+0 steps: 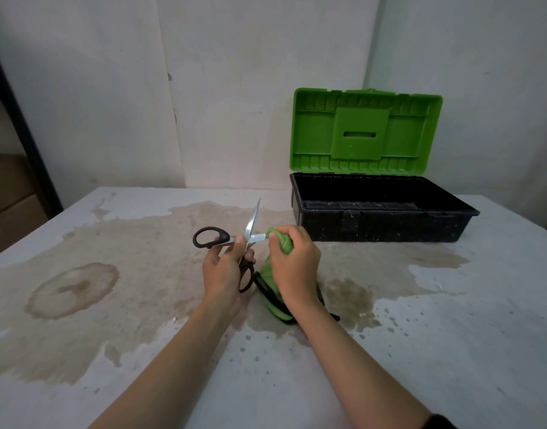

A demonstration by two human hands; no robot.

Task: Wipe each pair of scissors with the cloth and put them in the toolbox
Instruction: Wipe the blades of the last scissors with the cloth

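Observation:
My left hand [224,267] grips a pair of black-handled scissors [211,237] near the pivot, blades spread wide: one blade points up and away, the other points right. My right hand [292,264] grips a green cloth [280,243] bunched round the tip of the right-pointing blade. The cloth hangs down under my right hand, with a black-edged part near the table. The toolbox [380,226] stands at the back right, black base open, green lid [366,134] upright. I cannot see anything lying inside it from here.
The white table [451,335] bears broad brown stains around the hands and a ring-shaped stain [72,289] at the left. A white wall stands behind. A dark shelf post and cardboard boxes [9,193] are at the far left.

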